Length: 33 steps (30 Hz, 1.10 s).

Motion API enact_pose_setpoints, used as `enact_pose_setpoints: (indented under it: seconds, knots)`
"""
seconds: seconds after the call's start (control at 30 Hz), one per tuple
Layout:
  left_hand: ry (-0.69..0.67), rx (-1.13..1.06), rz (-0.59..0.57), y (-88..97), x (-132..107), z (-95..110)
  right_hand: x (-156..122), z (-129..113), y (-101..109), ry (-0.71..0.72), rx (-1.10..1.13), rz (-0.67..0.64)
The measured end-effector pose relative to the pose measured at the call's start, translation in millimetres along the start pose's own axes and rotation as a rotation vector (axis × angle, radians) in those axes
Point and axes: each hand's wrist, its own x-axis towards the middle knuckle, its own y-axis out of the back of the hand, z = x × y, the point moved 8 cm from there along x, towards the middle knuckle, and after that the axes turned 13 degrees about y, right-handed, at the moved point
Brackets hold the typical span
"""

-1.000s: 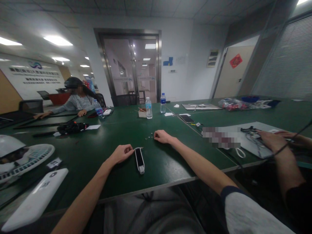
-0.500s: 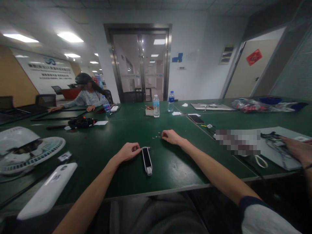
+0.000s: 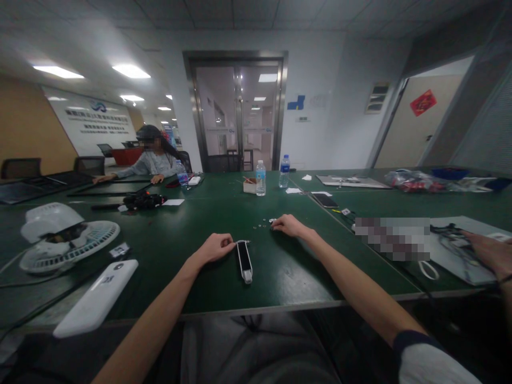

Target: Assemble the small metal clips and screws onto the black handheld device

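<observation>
On the green table lies a slim, long device [image 3: 245, 261] with a black face, a white frame and a pale block at its near end. My left hand [image 3: 216, 248] rests to its left, fingers curled, thumb and forefinger pinched together at its far corner. A small metal bit [image 3: 248, 242] pokes out at that far end. Further off, my right hand [image 3: 293, 226] is bent down to the table with its fingertips together beside a little cluster of white pieces [image 3: 272, 220]. Several tiny rings [image 3: 260, 225] lie left of those fingertips. What either pinch holds is too small to see.
A white fan [image 3: 70, 240] and a white oblong case [image 3: 98, 298] lie at left. Water bottles [image 3: 260, 178] and a small box [image 3: 250, 186] stand ahead. At right are a phone [image 3: 325, 200], a grey board [image 3: 464, 261] and another person's hand [image 3: 486, 250]. Another person [image 3: 154, 154] sits far left.
The camera view has tilted slightly upward. My right hand has shifted a little to the right, and white pieces now show by its fingertips. My left hand stays at the device's far corner.
</observation>
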Motion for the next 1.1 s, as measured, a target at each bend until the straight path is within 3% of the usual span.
enact_pose_setpoints:
  seconds: [0.17, 0.43, 0.6, 0.77, 0.93, 1.1]
  knots:
    - [-0.004, -0.016, -0.015, -0.1, 0.0, -0.6, 2.0, -2.6, 0.8, 0.017, -0.042, 0.007]
    - [0.014, -0.051, -0.070, -4.3, 3.9, -5.8, 5.0, -4.5, -6.8, 0.003, -0.080, -0.087]
    - [0.014, -0.067, -0.080, -4.1, 3.5, -4.8, 9.0, -3.4, -7.6, -0.089, -0.150, -0.130]
    - [0.022, -0.065, -0.078, -2.7, 1.3, -3.3, 11.8, 5.6, -8.1, -0.225, -0.049, -0.124]
    - [0.003, -0.027, -0.018, 0.5, -0.9, 0.3, 9.5, 17.3, -15.5, -0.350, 0.139, -0.206]
    - [-0.001, -0.029, 0.006, 2.6, -2.9, 1.6, 5.0, 9.8, -9.0, -0.321, 0.190, -0.159]
